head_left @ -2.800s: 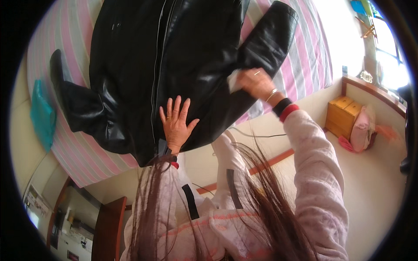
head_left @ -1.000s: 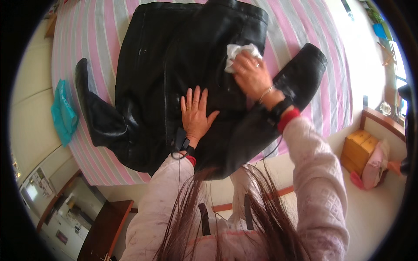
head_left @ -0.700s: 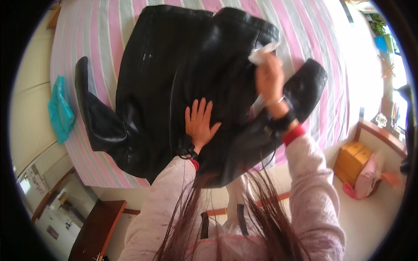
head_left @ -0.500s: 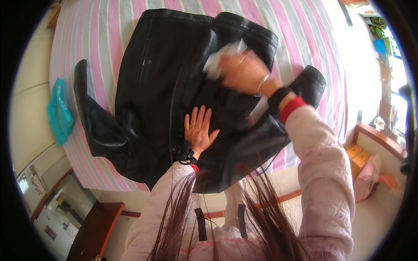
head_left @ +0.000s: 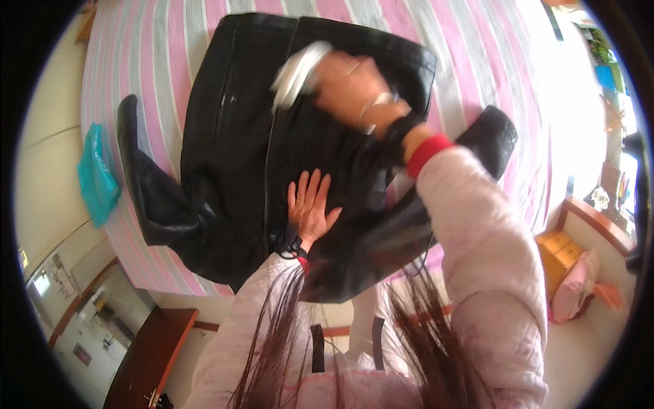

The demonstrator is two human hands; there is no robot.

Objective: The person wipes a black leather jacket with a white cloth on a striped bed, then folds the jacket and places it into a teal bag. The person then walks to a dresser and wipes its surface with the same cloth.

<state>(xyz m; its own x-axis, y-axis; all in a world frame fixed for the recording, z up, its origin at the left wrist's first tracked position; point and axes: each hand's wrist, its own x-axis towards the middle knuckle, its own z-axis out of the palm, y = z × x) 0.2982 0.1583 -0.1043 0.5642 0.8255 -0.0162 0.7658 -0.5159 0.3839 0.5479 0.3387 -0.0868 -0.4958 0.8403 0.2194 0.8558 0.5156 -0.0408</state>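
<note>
A black leather jacket (head_left: 231,157) lies spread flat on a bed with a pink, grey and white striped sheet (head_left: 470,54). My left hand (head_left: 310,208) presses flat on the jacket's lower front, fingers apart. Higher up, my right hand (head_left: 344,85), blurred by motion, is closed on a white cloth (head_left: 296,68) that rubs the jacket near its centre zip. One jacket sleeve (head_left: 146,191) points to the left, the other (head_left: 477,146) lies under my right forearm.
A teal plastic bag (head_left: 95,180) hangs at the bed's left edge. A small wooden drawer unit (head_left: 562,255) and a pink bag (head_left: 575,293) stand on the floor at the right. A dark wooden piece of furniture (head_left: 146,354) sits at the lower left.
My right hand has wiped the white cloth across the jacket's upper part, swinging right and then back left toward the zip. My left hand has stayed pressed on the jacket.
</note>
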